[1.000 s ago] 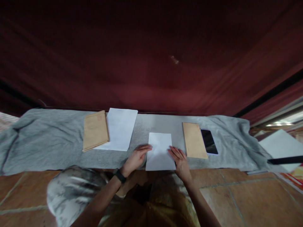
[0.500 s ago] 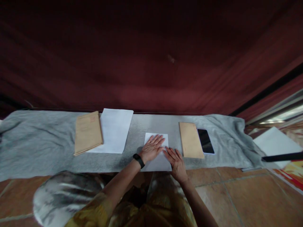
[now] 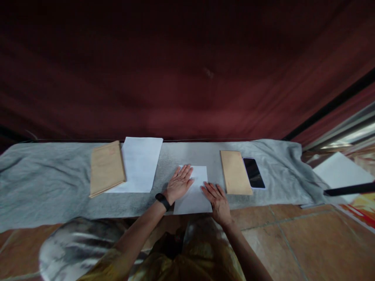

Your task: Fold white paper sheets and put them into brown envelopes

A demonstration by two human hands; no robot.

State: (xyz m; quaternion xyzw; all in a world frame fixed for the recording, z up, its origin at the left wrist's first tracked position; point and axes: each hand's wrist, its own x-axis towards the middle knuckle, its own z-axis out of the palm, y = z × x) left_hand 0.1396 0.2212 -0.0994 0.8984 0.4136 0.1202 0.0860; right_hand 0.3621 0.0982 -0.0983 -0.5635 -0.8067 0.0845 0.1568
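A small white sheet of paper (image 3: pixel 195 197) lies in front of me on the grey cloth (image 3: pixel 187 152), its near edge at the cloth's front edge. My left hand (image 3: pixel 179 184) rests flat over its left side, fingers stretched out and pointing to the far edge. On the right edge of the paper lie the fingertips of my right hand (image 3: pixel 217 200), spread and lightly bent. Whether the paper is folded or in layers, I cannot tell. To the right of my right hand is a stack of brown envelopes (image 3: pixel 236 171).
A phone (image 3: pixel 253 173) lies against the right-hand envelopes. At left, more brown envelopes (image 3: pixel 107 168) overlap larger white sheets (image 3: pixel 142 164). A dark red fabric (image 3: pixel 181 86) rises behind the cloth. Beyond the right end is a white sheet (image 3: pixel 341 169) by a black bar (image 3: pixel 348 189).
My left hand has moved from the paper's left edge onto its middle, then back to its left side, flat. My right hand stays at the right edge. The view has shifted slightly.
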